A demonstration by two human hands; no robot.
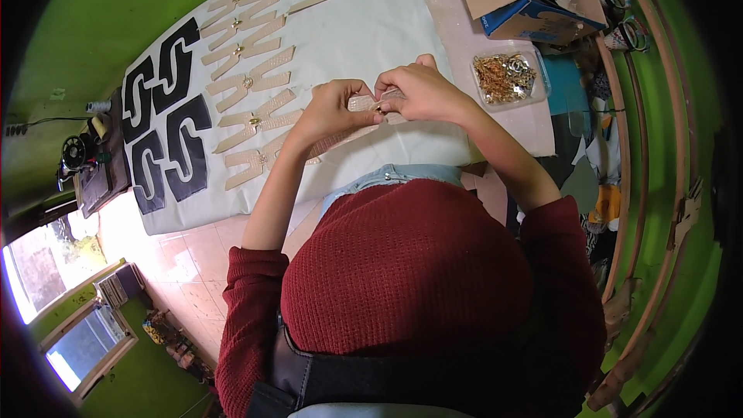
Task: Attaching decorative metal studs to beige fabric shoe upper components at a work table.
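Over the cloth (pixel 364 27), left hand (pixel 334 111) and right hand (pixel 422 93) pinch a strap (pixel 350 139) (gold fitting (pixel 379 110) between); best held steady.

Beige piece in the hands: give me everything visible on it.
The beige piece has a reptile-like grain and looks like leather or imitation leather. The left hand and right hand both pinch it, fingertips close together at what looks like a small gold-coloured fitting. One part slants down-left below the left hand; more shows between the hands. It is near the front edge of the white-covered table. Fingers hide its full outline and whether the fitting is fastened.
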